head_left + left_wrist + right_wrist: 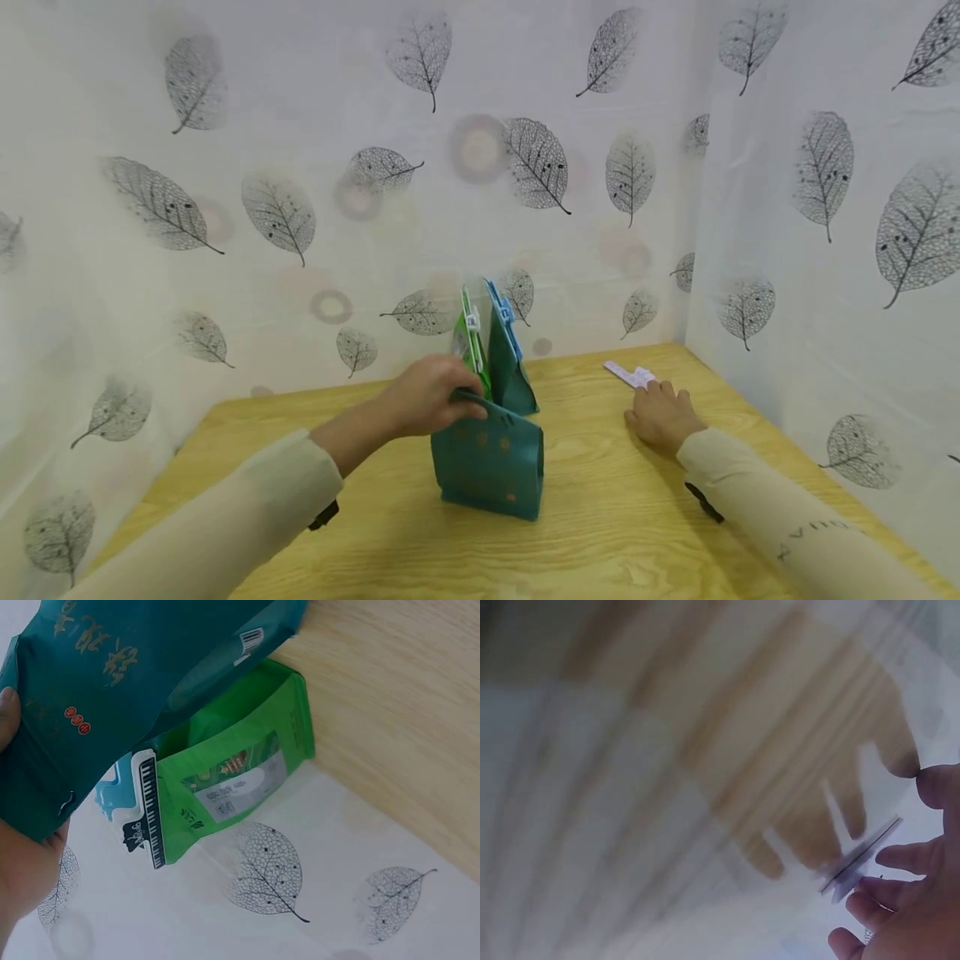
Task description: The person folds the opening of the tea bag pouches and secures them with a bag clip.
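My left hand point(431, 396) pinches the top edge of a teal foil tea bag point(487, 462) that stands on the table. In the left wrist view this bag point(142, 675) shows gold characters and a barcode. At the right, my right hand point(663, 417) reaches to a pale purple bag clip point(633, 375) lying on the table. Its fingers are spread and slightly bent in the right wrist view, with the fingertips at the clip point(861, 856); a grip on it does not show.
Behind the held bag stand a green bag point(247, 761) with a white piano-patterned clip point(148, 810) and another teal bag point(510, 383) with a blue clip point(504, 312). Leaf-printed sheeting point(360, 83) walls the wooden table point(360, 517) at the back and sides.
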### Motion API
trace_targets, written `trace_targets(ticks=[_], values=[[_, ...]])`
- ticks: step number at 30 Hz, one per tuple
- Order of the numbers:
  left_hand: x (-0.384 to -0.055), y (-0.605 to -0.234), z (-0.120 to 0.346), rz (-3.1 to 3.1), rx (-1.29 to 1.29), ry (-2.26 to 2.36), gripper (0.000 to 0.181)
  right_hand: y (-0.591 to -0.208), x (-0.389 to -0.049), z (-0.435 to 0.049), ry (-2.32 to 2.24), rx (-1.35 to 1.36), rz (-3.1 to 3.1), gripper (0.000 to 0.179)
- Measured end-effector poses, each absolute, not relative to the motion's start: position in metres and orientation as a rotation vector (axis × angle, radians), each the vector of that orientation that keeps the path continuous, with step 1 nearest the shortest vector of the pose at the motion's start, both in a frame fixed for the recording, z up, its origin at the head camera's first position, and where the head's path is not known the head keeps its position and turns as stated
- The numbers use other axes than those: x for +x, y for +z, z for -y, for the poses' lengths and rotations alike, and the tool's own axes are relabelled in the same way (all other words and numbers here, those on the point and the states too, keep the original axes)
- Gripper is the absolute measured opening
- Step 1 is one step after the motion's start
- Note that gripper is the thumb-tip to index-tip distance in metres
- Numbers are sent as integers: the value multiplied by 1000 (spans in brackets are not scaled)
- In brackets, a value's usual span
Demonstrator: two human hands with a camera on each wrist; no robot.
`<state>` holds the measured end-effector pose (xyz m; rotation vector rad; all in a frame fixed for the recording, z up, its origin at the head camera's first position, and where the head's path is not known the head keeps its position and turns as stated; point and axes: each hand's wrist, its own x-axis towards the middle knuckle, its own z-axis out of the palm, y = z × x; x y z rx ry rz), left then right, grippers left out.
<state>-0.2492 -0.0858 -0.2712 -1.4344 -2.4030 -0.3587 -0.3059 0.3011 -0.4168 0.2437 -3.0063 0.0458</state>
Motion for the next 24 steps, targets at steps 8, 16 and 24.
trace_targets(ticks=[8, 16, 24], values=[[-248, -269, 80, 2494, -1384, -386, 14, -421, -306, -306, 14, 251, 2996, 34], [-250, -269, 81, 2508, -1357, -381, 15, -419, -309, -308, -96, 317, 2908, 16], [-250, -266, 82, 2572, -1295, -415, 16, -418, -313, -305, 94, 330, 2894, 7]])
